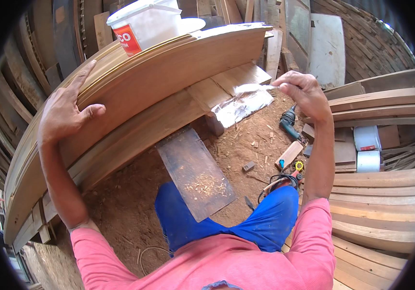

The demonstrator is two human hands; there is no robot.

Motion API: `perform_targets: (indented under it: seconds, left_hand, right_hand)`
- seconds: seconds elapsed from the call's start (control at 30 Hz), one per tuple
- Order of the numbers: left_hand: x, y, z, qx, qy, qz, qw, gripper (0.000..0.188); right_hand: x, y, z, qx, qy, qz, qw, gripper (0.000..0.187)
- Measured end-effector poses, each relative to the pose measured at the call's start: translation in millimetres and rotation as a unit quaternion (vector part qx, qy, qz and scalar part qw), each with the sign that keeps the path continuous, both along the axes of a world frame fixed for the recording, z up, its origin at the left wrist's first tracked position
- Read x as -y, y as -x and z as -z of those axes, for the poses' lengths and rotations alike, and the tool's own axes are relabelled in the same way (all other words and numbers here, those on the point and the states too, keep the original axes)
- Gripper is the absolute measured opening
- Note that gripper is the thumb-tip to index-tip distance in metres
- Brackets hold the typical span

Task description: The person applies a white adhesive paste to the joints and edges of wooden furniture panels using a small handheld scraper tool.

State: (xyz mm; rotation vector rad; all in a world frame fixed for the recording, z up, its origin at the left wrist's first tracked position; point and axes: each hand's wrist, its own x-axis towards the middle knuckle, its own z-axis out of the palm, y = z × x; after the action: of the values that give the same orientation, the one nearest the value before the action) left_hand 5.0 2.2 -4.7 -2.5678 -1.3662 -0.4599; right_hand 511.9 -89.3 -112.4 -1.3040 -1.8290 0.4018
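Observation:
My left hand (pixel 67 113) lies with fingers spread on the upper edge of a large wooden panel (pixel 168 72), index finger stretched along it. Nothing is held in it. My right hand (pixel 306 94) is raised at the panel's right end, its fingers pinching a thin white-coated tool (pixel 251 88) that points left. The tool's exact kind cannot be made out. Below it a shiny crinkled sheet (pixel 243 108) lies over the end of a lower board. A white bucket (pixel 152 24) with a red label stands on top of the panel; beside it is a flat white piece (pixel 193 24).
A dark board (pixel 195 169) with wood shavings slopes toward my knees. On the dirt floor at right lie a green power tool (pixel 289 123), a wood block (pixel 289 153) and a corded red tool (pixel 284 181). Stacked planks (pixel 381 193) and white containers (pixel 367 150) stand farther right.

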Motion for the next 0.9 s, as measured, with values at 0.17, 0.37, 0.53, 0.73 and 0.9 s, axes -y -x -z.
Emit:
perform_targets:
  seconds: [0.17, 0.37, 0.53, 0.73, 0.9]
  left_hand:
    - [-0.4, 3.1, -2.7, 0.007, 0.021, 0.004, 1.000, 0.121]
    - [-1.1, 0.4, -2.5, 0.006, 0.016, 0.008, 1.000, 0.122]
    - [0.6, 0.3, -1.2, 0.012, 0.022, 0.015, 1.000, 0.121]
    - [-3.9, -2.6, 0.7, 0.007, 0.028, 0.013, 1.000, 0.122]
    - [1.6, 2.8, -8.2, -0.011, 0.041, -0.002, 0.999, 0.119]
  right_hand:
    - [-8.0, 22.3, 7.1, 0.024, -0.022, -0.013, 0.999, 0.021]
    - [-0.3, -20.2, 11.6, -0.080, 0.016, 0.030, 0.996, 0.018]
    - [-13.3, -41.1, 23.8, -0.049, 0.072, 0.044, 0.995, 0.019]
    - [3.4, -60.4, 19.1, -0.182, 0.045, -0.003, 0.982, 0.019]
    - [-12.0, -1.4, 7.9, 0.023, 0.051, 0.003, 0.998, 0.019]
